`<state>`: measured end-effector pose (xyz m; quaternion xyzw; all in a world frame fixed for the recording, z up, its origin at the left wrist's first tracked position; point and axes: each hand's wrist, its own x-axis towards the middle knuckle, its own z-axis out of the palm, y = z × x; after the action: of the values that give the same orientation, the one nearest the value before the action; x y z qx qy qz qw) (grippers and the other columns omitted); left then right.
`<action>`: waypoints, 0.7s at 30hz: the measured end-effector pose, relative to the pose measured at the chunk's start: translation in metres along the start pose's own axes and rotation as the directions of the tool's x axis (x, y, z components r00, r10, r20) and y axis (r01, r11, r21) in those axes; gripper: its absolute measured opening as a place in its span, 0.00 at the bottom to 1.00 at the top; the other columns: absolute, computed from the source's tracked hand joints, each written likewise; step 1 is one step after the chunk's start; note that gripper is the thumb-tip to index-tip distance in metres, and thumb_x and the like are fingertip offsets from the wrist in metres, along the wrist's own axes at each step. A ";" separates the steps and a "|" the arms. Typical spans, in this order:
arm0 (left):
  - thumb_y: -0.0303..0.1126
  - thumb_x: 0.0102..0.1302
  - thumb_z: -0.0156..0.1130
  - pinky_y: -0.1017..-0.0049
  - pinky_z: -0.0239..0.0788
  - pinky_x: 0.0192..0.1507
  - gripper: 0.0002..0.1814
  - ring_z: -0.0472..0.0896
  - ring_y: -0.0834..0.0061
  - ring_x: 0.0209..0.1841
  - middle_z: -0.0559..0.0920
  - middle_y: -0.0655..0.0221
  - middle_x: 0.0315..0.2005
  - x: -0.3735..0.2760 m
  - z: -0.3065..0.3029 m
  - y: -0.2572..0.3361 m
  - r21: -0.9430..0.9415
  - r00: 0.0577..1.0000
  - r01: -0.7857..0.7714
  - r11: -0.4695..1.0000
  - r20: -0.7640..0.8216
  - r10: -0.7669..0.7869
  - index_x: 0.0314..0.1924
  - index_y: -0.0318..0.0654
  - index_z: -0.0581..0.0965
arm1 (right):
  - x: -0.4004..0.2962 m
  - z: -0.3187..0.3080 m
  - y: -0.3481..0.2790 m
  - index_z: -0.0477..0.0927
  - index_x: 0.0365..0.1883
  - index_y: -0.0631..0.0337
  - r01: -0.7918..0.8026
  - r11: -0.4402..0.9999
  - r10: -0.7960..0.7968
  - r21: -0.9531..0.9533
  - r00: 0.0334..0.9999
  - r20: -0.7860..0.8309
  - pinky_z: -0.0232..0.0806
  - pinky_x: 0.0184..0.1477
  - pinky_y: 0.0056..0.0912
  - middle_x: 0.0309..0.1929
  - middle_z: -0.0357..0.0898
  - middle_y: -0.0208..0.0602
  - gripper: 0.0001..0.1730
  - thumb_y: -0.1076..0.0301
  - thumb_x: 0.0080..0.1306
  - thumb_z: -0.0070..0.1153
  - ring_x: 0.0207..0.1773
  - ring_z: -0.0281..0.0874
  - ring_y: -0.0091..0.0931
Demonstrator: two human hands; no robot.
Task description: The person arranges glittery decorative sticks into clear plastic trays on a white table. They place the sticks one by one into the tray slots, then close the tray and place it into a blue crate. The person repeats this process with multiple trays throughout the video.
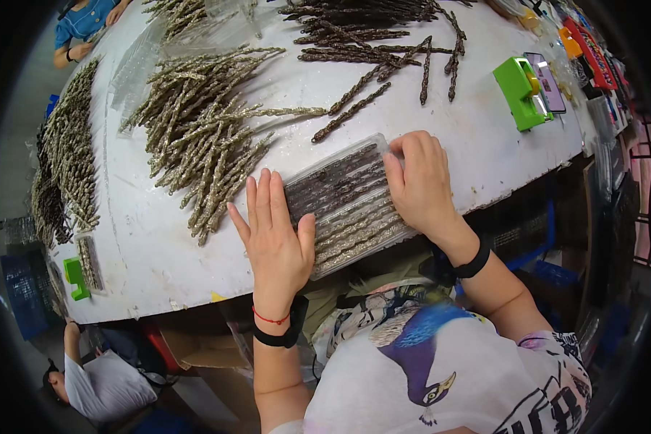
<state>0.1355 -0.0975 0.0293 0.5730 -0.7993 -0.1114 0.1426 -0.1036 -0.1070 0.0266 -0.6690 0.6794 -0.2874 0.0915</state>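
Observation:
A clear plastic box (352, 203) lies at the table's front edge, tilted in view, with dark glittery twisted sticks in its far half and gold ones in its near half. My left hand (279, 238) rests flat along the box's left end, fingers extended and thumb at its edge. My right hand (423, 182) is at the box's right end, fingers bent over the edge; whether it grips is hard to tell. Beyond my left hand spreads a heap of gold glittery sticks (206, 130). Dark brown glittery sticks (358, 32) are piled at the far side, a few lying loose towards the box.
A green tape dispenser (521, 95) and a phone (545, 81) stand at the right. Clear plastic trays (138, 70) lie behind the gold heap. More sticks (70, 146), a filled box (89, 263) and another green dispenser (76, 279) are at the left. Two other people are at the table.

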 end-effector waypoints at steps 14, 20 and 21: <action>0.30 0.72 0.60 0.65 0.68 0.55 0.33 0.80 0.67 0.49 0.83 0.56 0.52 0.026 -0.039 0.051 -0.400 0.954 0.063 0.914 0.294 0.063 0.74 0.33 0.63 | 0.000 -0.065 0.038 0.70 0.54 0.65 -0.346 0.637 -0.075 0.689 0.861 0.503 0.72 0.47 0.32 0.40 0.82 0.38 0.14 0.63 0.82 0.46 0.42 0.79 0.25; 0.27 0.68 0.65 0.70 0.66 0.67 0.38 0.77 0.73 0.61 0.78 0.62 0.61 0.052 0.012 0.121 -0.785 0.672 0.619 0.016 0.540 0.507 0.75 0.33 0.60 | -0.006 -0.159 0.087 0.73 0.57 0.63 -0.410 0.678 -0.095 0.611 0.775 0.625 0.70 0.49 0.25 0.40 0.81 0.30 0.15 0.62 0.81 0.48 0.45 0.77 0.18; 0.26 0.67 0.64 0.70 0.62 0.71 0.38 0.74 0.73 0.65 0.75 0.62 0.65 0.053 0.026 0.132 -0.728 0.627 0.684 -0.052 0.551 0.551 0.75 0.32 0.61 | -0.006 -0.164 0.099 0.74 0.55 0.63 -0.332 0.759 -0.098 0.560 0.792 0.602 0.70 0.49 0.26 0.40 0.81 0.31 0.15 0.61 0.80 0.49 0.44 0.78 0.19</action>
<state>-0.0059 -0.1049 0.0553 0.2082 -0.3767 -0.8913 0.1426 -0.2712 -0.0629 0.1080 -0.6050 0.5175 -0.2686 0.5422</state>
